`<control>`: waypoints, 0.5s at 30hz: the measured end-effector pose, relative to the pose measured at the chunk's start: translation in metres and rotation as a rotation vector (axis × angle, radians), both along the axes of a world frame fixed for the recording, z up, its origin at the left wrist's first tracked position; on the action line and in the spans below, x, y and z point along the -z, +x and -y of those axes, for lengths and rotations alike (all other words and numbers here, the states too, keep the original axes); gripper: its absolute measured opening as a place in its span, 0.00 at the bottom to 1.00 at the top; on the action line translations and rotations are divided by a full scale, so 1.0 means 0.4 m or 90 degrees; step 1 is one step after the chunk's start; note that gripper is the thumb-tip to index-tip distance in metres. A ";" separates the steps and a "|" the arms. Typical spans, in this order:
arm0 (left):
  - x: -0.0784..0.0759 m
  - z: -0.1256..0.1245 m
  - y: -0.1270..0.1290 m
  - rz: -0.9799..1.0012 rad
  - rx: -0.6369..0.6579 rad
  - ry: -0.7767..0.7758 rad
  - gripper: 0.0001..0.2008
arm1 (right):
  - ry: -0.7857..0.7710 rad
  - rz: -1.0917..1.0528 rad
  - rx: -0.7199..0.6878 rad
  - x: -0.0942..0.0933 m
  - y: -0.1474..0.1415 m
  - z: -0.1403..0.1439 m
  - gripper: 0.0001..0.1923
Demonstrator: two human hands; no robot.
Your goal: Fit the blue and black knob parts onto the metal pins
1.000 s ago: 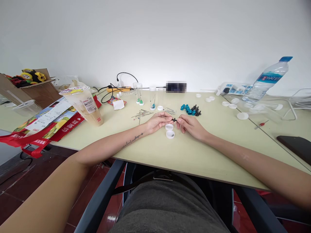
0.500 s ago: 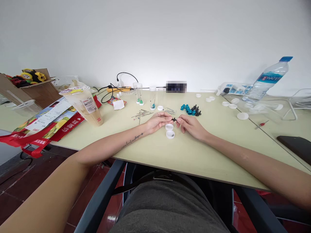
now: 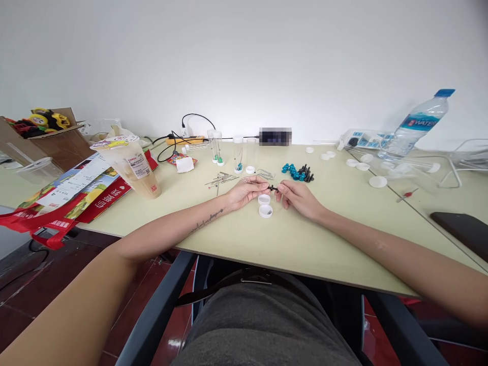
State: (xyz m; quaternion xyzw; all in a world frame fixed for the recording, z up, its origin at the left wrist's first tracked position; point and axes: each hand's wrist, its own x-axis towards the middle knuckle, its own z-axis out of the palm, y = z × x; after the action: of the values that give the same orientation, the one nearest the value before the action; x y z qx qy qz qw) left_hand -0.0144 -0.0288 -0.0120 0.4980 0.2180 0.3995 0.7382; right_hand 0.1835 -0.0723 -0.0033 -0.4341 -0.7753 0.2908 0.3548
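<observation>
Between the fingertips of both hands is a small black plastic piece (image 3: 272,188) with short projections. My left hand (image 3: 247,194) pinches its left end; my right hand (image 3: 300,200) pinches its right end. A thin metal wire shows along the top of my left hand; whether it is held there I cannot tell. Just below the fingers sit two round white caps, an upper cap (image 3: 264,200) and a lower cap (image 3: 266,211) with tiny metal bits inside. Behind my right hand lie blue pieces (image 3: 290,170) and black pieces (image 3: 307,174) in a pile.
Thin metal pins (image 3: 224,179) and bent wires (image 3: 266,174) lie beyond my left hand. Clear tubes (image 3: 238,152) stand behind. Left are a drink cup (image 3: 137,170) and red bag (image 3: 110,198); right, white caps (image 3: 377,181), a water bottle (image 3: 415,127) and a dark phone (image 3: 461,231).
Slightly more of the black piece shows between my fingertips. Both hands keep their pinch, and the whole view has shifted a little.
</observation>
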 end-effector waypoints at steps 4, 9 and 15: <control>0.001 0.000 0.000 -0.002 0.005 0.006 0.06 | -0.021 -0.023 -0.007 0.003 0.000 -0.003 0.24; 0.001 -0.001 -0.001 0.000 0.007 0.007 0.06 | -0.032 -0.031 -0.005 0.007 0.002 -0.005 0.25; 0.004 -0.004 0.000 0.006 0.004 0.003 0.06 | -0.019 -0.021 -0.006 0.003 0.000 -0.002 0.23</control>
State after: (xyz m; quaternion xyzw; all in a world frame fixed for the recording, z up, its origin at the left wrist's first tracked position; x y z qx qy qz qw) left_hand -0.0146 -0.0270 -0.0138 0.4987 0.2117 0.3998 0.7393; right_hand 0.1836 -0.0713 -0.0046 -0.4305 -0.7671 0.3112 0.3596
